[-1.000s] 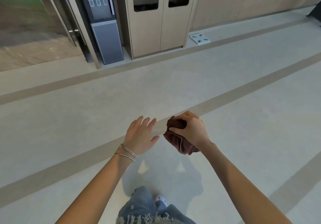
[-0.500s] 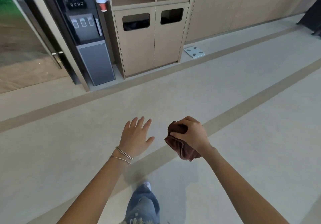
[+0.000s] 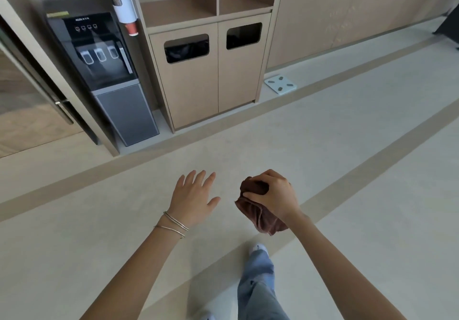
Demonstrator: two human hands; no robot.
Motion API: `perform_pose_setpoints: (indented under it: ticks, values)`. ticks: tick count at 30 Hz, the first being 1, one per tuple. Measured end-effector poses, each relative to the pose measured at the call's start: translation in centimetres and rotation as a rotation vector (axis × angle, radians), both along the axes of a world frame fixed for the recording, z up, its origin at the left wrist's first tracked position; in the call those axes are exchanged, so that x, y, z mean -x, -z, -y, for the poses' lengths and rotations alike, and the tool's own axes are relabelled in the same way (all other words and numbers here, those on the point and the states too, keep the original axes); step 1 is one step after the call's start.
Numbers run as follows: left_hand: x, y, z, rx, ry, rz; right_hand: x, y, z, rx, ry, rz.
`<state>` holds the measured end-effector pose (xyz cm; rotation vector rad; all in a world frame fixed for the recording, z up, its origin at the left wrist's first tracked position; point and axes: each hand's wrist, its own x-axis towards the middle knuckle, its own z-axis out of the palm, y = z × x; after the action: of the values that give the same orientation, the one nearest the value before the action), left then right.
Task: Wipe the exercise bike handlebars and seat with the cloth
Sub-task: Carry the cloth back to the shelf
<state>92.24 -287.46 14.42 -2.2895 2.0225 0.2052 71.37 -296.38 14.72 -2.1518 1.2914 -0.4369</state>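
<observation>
A bunched dark brown cloth (image 3: 260, 216) hangs from my right hand (image 3: 273, 195), which grips it from above at waist height over the floor. My left hand (image 3: 192, 197) is held out beside it, palm down, fingers spread, holding nothing; two thin bangles sit on that wrist. No exercise bike is in view.
Ahead stand a dark water dispenser (image 3: 109, 71) and a wooden cabinet (image 3: 211, 71) with two bin openings. A white bathroom scale (image 3: 280, 84) lies on the floor by the wall. A dark object (image 3: 449, 28) shows at the far right edge. My leg in jeans (image 3: 258, 287) steps forward.
The view has come closer to the cabinet and dispenser and tilted up. Both hands keep their pose, the cloth still gripped in the right.
</observation>
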Motion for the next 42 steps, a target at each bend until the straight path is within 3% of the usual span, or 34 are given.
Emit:
perform_pose_setpoints:
  ticks: [19,42]
  values:
    - [1.4,-1.8,31.1,0.035,-0.095,-0.045,-1.2,-1.6,33.8,0.077,-0.242,-0.068]
    - [-15.6,-2.9,67.3,0.06,-0.011,-0.011,-18.1,-3.7,69.4,0.136,-0.181,-0.039]
